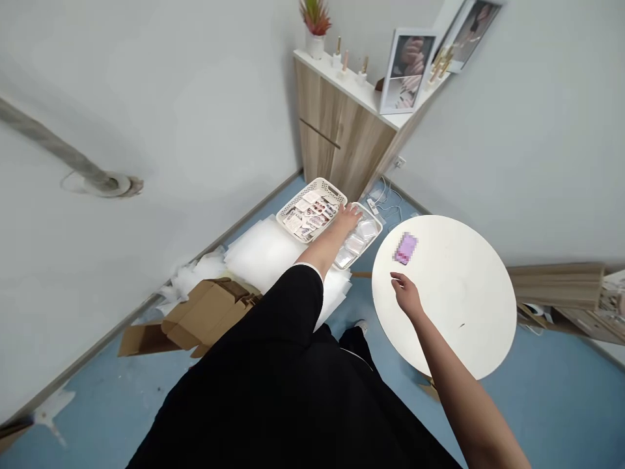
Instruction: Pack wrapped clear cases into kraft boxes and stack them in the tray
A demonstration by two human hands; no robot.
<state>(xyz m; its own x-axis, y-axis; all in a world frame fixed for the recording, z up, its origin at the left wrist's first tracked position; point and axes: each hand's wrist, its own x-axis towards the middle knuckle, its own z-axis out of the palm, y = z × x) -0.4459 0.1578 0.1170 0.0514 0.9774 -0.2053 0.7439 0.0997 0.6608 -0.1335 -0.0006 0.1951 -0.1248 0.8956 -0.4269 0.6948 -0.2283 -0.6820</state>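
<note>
My left hand (348, 215) reaches over the near edges of two white plastic baskets, its fingers stretched at the top of the right one. That right basket (377, 233) holds several clear plastic packets (355, 245). In the left basket (286, 210) lie many small printed cards or packets (312, 213); what is printed on them is too small to read. Above the rim of the round white table (454, 286), my right hand (407, 294) hovers with thumb and fingers apart and nothing between them. A purple phone-like object (405, 248), blurred out, lies on the table just beyond it.
White foam sheets (266, 251) are stacked below the baskets, beside an opened cardboard box (208, 312). A wood-grain cabinet (342, 124) in the corner carries bottles, a plant (316, 26) and picture frames (409, 71). White cables (390, 203) trail on the blue floor.
</note>
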